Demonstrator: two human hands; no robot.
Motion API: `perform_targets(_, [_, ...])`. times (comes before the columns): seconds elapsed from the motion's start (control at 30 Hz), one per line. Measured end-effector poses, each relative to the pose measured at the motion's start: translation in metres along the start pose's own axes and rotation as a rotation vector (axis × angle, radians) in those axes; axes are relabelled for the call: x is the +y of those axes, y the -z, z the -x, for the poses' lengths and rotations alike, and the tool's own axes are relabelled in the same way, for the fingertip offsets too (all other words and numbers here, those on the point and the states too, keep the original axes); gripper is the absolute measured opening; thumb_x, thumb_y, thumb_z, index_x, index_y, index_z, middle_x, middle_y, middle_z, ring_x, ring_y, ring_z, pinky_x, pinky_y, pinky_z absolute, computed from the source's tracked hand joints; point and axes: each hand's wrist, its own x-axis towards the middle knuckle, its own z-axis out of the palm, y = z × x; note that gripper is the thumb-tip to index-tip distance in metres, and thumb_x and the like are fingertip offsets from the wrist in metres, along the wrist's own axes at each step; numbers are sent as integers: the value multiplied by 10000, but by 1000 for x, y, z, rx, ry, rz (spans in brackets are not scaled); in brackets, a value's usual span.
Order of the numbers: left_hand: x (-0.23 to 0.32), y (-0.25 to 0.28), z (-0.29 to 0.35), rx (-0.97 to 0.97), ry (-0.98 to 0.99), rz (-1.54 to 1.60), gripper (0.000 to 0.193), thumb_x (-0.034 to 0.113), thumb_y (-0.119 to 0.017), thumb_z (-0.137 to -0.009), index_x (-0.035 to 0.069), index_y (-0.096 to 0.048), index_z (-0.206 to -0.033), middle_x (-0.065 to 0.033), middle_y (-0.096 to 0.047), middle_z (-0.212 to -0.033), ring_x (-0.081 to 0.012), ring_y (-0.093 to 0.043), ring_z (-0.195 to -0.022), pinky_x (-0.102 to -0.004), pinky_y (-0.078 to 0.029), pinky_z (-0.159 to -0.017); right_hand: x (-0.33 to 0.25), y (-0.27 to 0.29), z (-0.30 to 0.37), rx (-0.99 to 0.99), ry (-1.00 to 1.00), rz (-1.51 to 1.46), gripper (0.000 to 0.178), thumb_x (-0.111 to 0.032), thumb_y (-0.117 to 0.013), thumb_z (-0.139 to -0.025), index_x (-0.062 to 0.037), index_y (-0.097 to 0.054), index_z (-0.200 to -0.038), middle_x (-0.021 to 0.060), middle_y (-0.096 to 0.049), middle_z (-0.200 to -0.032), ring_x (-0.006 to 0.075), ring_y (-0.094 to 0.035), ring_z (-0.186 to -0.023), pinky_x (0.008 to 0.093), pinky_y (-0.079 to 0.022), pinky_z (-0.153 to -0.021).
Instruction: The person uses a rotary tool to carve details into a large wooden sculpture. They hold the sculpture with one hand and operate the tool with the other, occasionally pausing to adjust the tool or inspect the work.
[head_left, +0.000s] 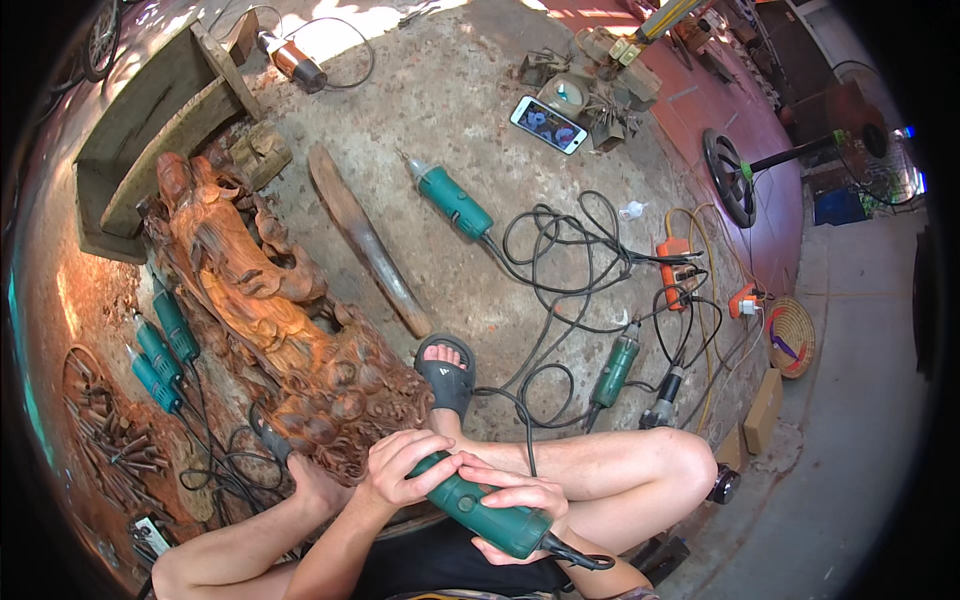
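A green electric die grinder [490, 515] lies slantwise across my lap, its cord leaving the end at lower right. My left hand [402, 468] is wrapped round its front end, where the tip is hidden. Round the middle of the body, my right hand [520, 494] has its fingers on top and below. Beyond my hands a reddish-brown carved wooden statue [250, 270] lies on its back between my feet, its lower end close to my left hand. The carving shows a robed figure with a deeply cut base.
Another green grinder [455, 203] lies ahead, with tangled black cords [560, 260] to its right. One more grinder [615, 368] rests near my right knee. A curved wooden stick [365, 240] lies beside the statue. Farther off are a lit phone [548, 125] and an orange power strip [675, 272].
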Motion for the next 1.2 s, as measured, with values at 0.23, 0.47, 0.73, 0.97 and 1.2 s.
perform_targets(0.23, [11, 0, -12, 27, -129, 37, 404, 193, -851, -814, 163, -741, -1202, -164, -758, -1130, -287, -760, -905, -374, -659, -726, -10, 17, 13, -74, 106, 107, 600, -178, -977, -730, -105, -597, -1188, 367, -669, -1344, 599, -640, -1258, 563, -634, -944])
perform_targets(0.47, [20, -28, -8, 172, -10, 135, 352, 192, -780, -870, 172, -714, -1215, -97, -702, -1104, -220, -740, -884, -336, -658, -781, 17, 29, 18, 19, 183, 81, 629, -196, -958, -711, -91, -567, -1192, 356, -662, -1318, 557, -651, -1240, 557, -627, -950])
perform_targets(0.73, [4, -26, 7, 155, 93, 160, 333, 196, -755, -833, 118, -755, -1156, -90, -688, -1082, -216, -721, -874, -324, -624, -725, 28, 26, 21, 92, 197, 98, 663, -217, -937, -689, -75, -534, -1197, 344, -654, -1289, 508, -663, -1221, 549, -618, -956])
perform_targets(0.97, [4, -33, 5, 250, 179, 160, 300, 177, -764, -818, 96, -752, -1107, -90, -687, -1036, -224, -699, -822, -321, -593, -682, 29, 28, 18, 86, 185, 122, 695, -235, -919, -670, -61, -505, -1201, 334, -647, -1263, 465, -674, -1204, 543, -611, -962])
perform_targets(1.2, [4, -33, 2, 279, 231, 173, 280, 160, -771, -796, 93, -744, -1067, -91, -681, -1029, -226, -689, -807, -318, -583, -669, 32, 33, 9, 21, 213, 123, 728, -253, -900, -652, -47, -475, -1205, 323, -640, -1238, 422, -685, -1187, 537, -604, -968])
